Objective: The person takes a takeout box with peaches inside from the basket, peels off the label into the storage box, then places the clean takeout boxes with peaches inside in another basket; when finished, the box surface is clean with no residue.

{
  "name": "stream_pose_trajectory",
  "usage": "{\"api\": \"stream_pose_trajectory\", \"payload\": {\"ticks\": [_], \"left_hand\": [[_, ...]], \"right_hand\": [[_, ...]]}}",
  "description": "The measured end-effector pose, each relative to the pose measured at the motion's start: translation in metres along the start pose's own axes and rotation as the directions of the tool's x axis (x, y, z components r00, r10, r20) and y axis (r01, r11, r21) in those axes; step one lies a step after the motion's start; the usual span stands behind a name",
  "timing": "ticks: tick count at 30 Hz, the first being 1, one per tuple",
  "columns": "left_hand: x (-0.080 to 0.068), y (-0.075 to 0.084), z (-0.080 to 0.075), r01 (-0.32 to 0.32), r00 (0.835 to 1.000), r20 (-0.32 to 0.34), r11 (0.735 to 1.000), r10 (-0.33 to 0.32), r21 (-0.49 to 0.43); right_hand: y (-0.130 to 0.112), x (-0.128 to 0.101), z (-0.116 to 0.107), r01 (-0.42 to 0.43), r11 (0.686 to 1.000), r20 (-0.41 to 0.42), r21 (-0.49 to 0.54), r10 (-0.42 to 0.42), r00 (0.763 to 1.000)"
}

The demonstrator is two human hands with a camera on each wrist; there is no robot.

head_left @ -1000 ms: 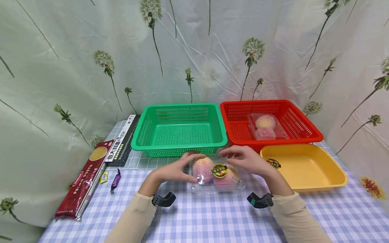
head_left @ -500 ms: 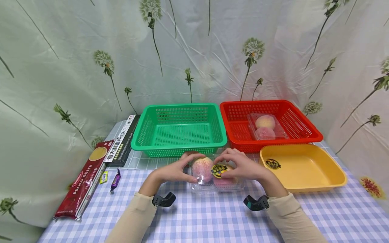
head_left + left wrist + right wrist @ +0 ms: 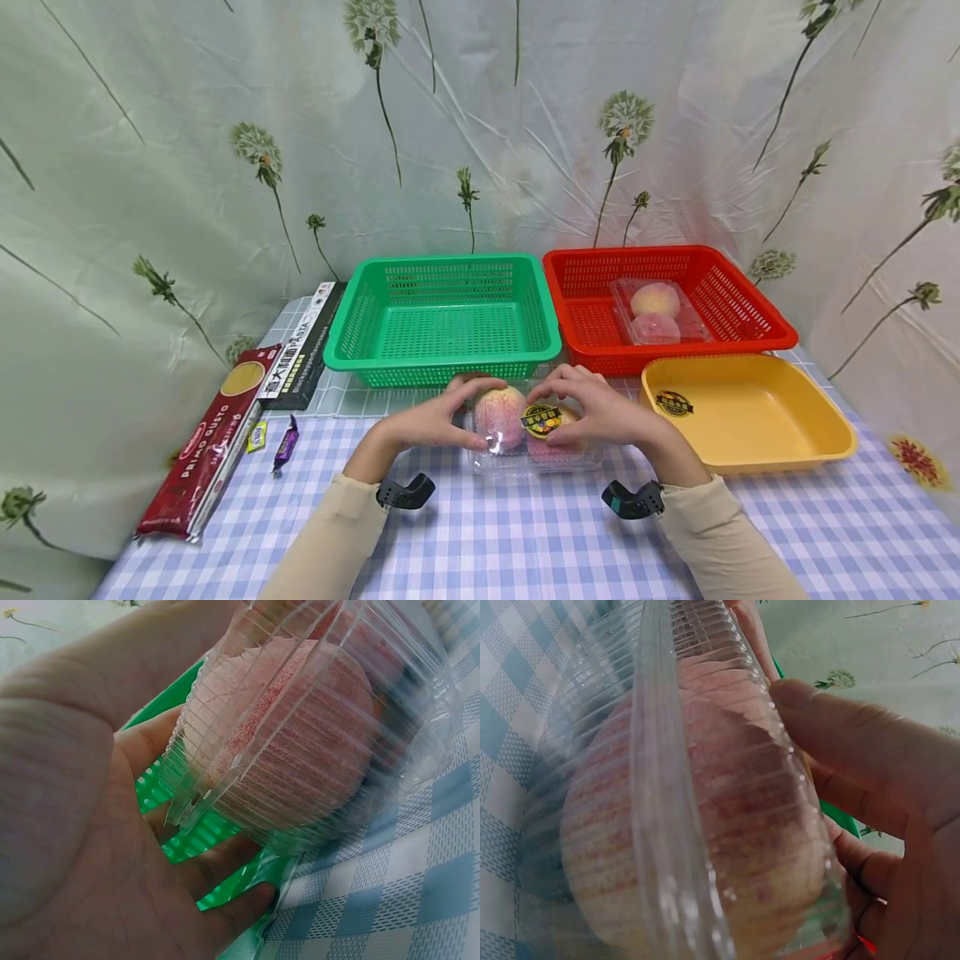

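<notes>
A clear plastic clamshell box [image 3: 538, 463] holds two pink-and-yellow peaches [image 3: 500, 419]. A round black-and-gold sticker [image 3: 542, 421] lies on its lid. My left hand [image 3: 435, 421] holds the box's left end, thumb on the near side and fingers on the far side; the left wrist view shows those fingers spread behind the ribbed plastic. My right hand [image 3: 596, 410] rests on the lid, its thumb and forefinger at opposite edges of the sticker. From the right wrist view, the thumb [image 3: 799, 697] touches the lid's upper ridge; whether it grips the sticker is unclear.
A green basket [image 3: 442, 367] stands behind the box. Beside it, a red basket [image 3: 675, 348] holds another box of peaches [image 3: 656, 312]. A yellow tray [image 3: 765, 417] with a similar sticker [image 3: 673, 404] sits right. Spaghetti [image 3: 213, 446], a pasta box [image 3: 303, 350] and small candies [image 3: 285, 446] lie left.
My right hand has moved left and down onto the lid, bringing thumb and forefinger to the sticker. In the last half second it has stayed there. My left hand has kept its place.
</notes>
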State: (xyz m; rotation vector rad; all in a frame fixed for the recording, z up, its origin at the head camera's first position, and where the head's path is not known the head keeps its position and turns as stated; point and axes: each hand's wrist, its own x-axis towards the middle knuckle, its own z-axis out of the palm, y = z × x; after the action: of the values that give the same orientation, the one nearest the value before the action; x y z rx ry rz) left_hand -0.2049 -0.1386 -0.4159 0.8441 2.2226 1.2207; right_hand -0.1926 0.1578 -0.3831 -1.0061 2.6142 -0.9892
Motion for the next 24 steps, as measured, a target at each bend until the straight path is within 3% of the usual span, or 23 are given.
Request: {"api": "stream_pose_trajectory", "payload": {"ticks": [13,24], "left_hand": [[0.0004,0.0009,-0.0004,-0.007,1.0,0.008,1.0,0.007,-0.001],[0.0008,-0.0006,-0.0006,-0.01,1.0,0.006,1.0,0.01,0.004]], "right_hand": [[0.0046,-0.0029,-0.0047,0.074,0.996,-0.019,0.056,-0.073,0.997],[0.0063,-0.007,-0.0098,0.118,0.993,-0.017,0.019,-0.117,0.993]]}}
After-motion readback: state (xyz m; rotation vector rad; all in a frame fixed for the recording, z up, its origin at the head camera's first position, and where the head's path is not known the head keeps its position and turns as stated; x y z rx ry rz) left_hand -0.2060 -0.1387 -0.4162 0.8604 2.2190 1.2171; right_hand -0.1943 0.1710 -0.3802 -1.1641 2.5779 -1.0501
